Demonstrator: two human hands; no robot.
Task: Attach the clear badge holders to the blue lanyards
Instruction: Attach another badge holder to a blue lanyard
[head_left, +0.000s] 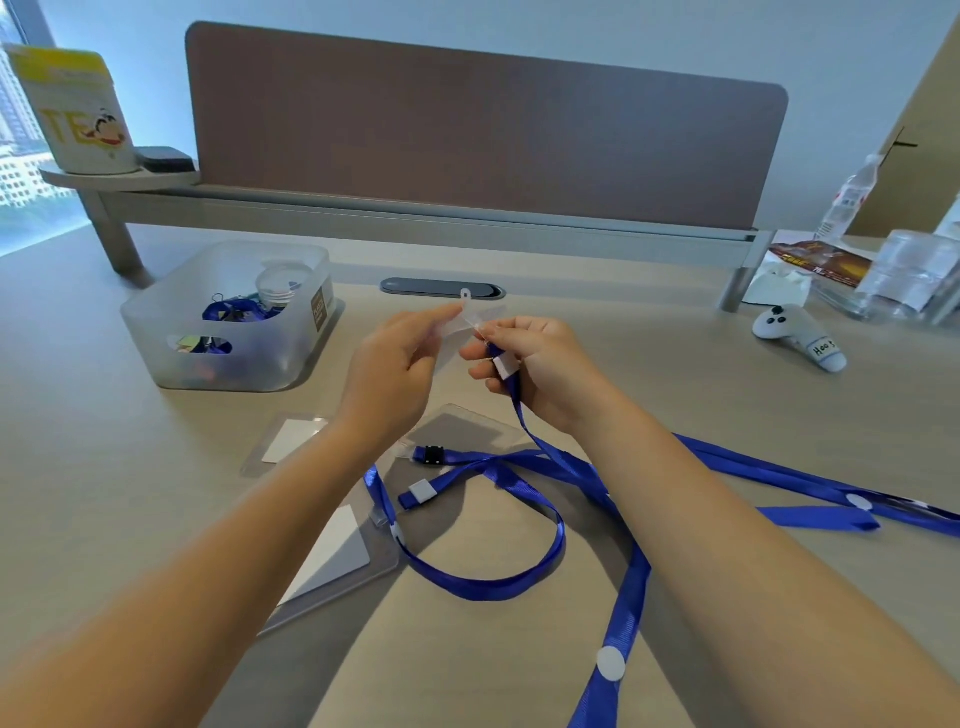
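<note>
left hand (395, 364): pinches clear strap (467, 312)
right hand (540, 364): grips blue lanyard (524, 415) end
desk (156, 519): badge holders (332, 561), more lanyards (779, 478)
bin (234, 317): far left

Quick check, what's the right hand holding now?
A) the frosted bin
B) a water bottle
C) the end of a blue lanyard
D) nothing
C: the right hand pinches the white-tabbed end of the blue lanyard, raised off the desk beside the left hand.

A pale wood-grain desk (156, 499) holds a frosted plastic bin (228, 322) at left, clear badge holders (322, 561) and loose blue lanyards (519, 519) near the front, and a small white plush toy (797, 332) at right.
</note>
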